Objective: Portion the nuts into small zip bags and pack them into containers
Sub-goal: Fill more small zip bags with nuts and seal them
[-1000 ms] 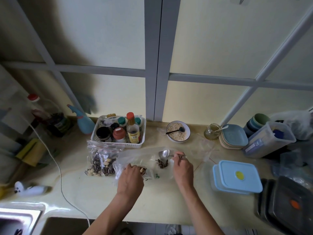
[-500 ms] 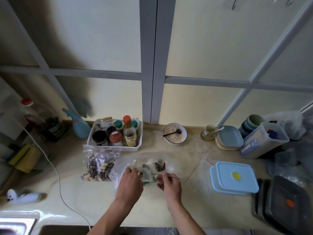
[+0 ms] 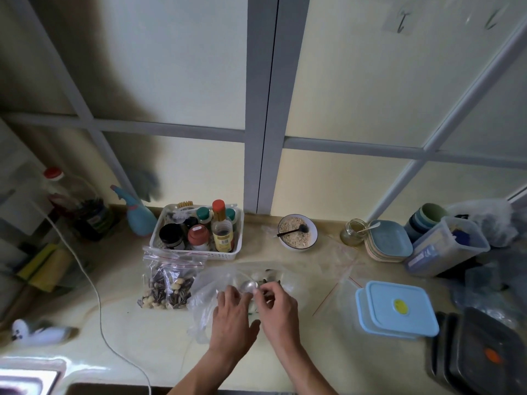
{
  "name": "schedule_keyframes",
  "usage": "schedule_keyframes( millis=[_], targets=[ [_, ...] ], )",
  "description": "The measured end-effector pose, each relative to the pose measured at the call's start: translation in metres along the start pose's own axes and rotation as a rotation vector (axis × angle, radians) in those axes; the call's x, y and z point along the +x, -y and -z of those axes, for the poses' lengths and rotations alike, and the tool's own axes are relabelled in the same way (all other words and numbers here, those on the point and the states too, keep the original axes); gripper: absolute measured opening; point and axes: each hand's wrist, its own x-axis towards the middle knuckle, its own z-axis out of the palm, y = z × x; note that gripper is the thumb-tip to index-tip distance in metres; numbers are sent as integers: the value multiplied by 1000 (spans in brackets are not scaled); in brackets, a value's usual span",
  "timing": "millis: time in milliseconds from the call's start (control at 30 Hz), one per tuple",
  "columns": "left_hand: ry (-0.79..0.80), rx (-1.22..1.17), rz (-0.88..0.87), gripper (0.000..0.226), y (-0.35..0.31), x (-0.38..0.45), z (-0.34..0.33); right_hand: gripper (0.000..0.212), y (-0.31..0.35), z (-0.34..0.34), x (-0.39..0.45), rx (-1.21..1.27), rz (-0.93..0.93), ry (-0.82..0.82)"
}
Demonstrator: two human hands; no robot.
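A metal spoon (image 3: 249,285), pinched in the right hand (image 3: 278,306), hovers over a loose clear plastic bag (image 3: 211,283) on the yellow countertop (image 3: 148,334), its bowl just beyond the fingertips and near a few dark and pale nuts (image 3: 268,276) lying in the bag. The left hand (image 3: 232,312) rests on the crumpled film with fingers spread; whether it pinches the plastic cannot be told. Just to the left lie small zip bags (image 3: 168,280) already holding mixed nuts and seeds, in front of a white basket (image 3: 196,253) of jars. To the right, two stacked blue-lidded containers (image 3: 396,309) wait, lids on — packing looks not yet begun.

The likely risk: the limp bag could fold or slide under the spoon, scattering nuts across the counter, and a tilted spoon would spill its load. Hard to read — what the spoon carries, where the bag's mouth lies, and most of the nuts behind both hands. The dark trays (image 3: 482,363) at the right edge are cut off.
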Motion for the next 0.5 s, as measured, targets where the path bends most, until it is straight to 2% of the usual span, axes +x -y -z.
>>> schedule_keyframes(
  millis=[67, 200, 300, 400, 500],
  targets=[
    [19, -122, -2, 55, 3, 7, -10, 25, 7, 4, 1, 8, -1, 17],
    [106, -578, 49, 38, -3, 19, -6, 47, 13, 10, 7, -34, -55, 85],
    [188, -1082, 354, 28, -13, 19, 5, 62, 12, 18, 15, -27, -112, 127],
    [366, -1428, 645, 36, -16, 27, 12, 48, 12, 32, 25, 70, -152, 180],
    [502, -1584, 829, 47, -19, 35, 11, 39, 15, 38, 28, 31, -91, 316]
  ],
)
